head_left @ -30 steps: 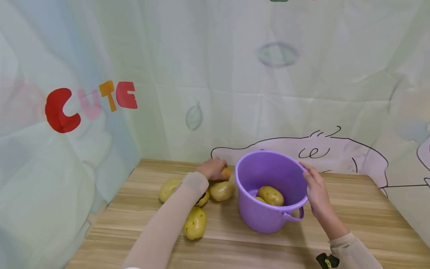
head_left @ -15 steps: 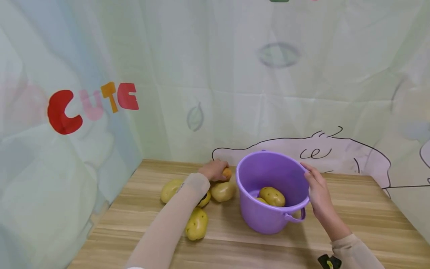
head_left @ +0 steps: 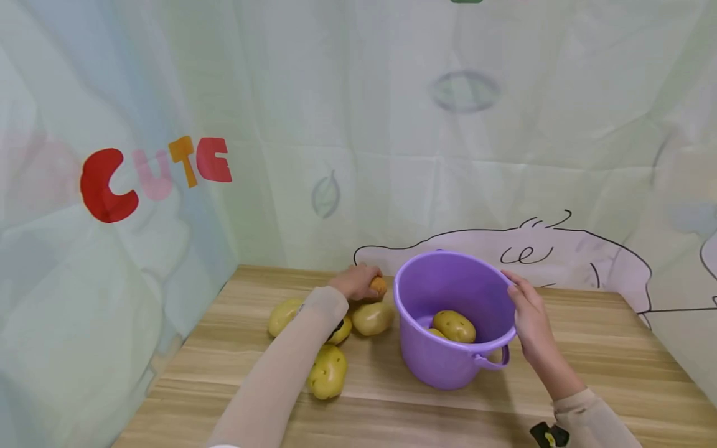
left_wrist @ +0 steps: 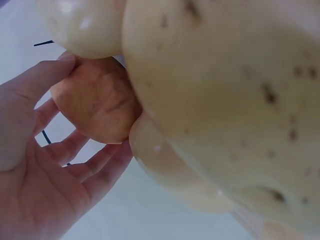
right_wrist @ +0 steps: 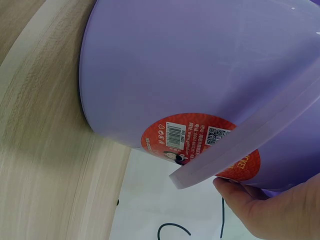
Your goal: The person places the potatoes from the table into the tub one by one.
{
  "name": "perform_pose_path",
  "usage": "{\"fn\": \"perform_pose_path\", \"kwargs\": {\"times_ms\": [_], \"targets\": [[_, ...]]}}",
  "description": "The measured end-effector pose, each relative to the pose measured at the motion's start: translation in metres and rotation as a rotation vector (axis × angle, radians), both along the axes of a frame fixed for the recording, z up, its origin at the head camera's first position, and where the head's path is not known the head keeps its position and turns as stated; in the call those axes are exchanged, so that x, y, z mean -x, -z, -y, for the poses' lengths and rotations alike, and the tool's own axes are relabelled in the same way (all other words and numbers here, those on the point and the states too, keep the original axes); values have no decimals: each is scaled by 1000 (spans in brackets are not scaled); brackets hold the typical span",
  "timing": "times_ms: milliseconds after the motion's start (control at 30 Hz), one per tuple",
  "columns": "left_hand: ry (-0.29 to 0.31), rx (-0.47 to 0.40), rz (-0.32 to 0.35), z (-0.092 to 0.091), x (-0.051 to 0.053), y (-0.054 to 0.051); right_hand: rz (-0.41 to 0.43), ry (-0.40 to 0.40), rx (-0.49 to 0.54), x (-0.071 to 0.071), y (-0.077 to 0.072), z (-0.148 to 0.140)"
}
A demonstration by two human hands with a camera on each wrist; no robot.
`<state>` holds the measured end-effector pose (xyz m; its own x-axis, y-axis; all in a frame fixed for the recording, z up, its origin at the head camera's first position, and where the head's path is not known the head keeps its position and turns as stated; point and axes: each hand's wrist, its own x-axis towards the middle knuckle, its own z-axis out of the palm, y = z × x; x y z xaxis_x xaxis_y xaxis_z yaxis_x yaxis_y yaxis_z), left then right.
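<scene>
In the head view my left hand (head_left: pixel 356 282) is at the back of the table, thumb and fingers curled round a small orange-brown, creased sweet potato (left_wrist: pixel 97 100). It sits among yellow potatoes; one pale potato (head_left: pixel 373 318) lies just in front of the hand. My right hand (head_left: pixel 532 318) holds the right rim of a purple bucket (head_left: pixel 437 361). Inside the bucket lies a yellow potato (head_left: pixel 454 326), with part of another beside it. In the right wrist view the bucket's handle (right_wrist: pixel 245 135) crosses a red label (right_wrist: pixel 192 140).
More potatoes lie left of the bucket: one at the far left (head_left: pixel 284 316), one in front (head_left: pixel 328 372), and one partly hidden by my left sleeve. The wooden table (head_left: pixel 420 420) meets printed curtains (head_left: pixel 386 155) behind and to the left.
Almost nothing differs. The view has shifted slightly; my left hand stays on the sweet potato and my right hand on the bucket.
</scene>
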<state>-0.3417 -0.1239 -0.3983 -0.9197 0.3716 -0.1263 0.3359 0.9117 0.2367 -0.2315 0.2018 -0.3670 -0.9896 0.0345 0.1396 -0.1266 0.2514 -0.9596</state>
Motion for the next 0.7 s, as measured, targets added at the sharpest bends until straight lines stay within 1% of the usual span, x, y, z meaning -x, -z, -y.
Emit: {"fn": "perform_pose_path", "kwargs": {"times_ms": [133, 267, 467, 700], "targets": [[19, -12, -7, 0, -2, -5, -3, 1, -6, 0, -1, -1], [23, -26, -13, 1, -3, -8, -11, 2, -11, 0, -1, 0], [36, -29, -26, 4, -4, -10, -8, -4, -12, 0, -1, 0], [55, -40, -36, 6, -10, -15, 14, -8, -12, -1, -2, 1]]}}
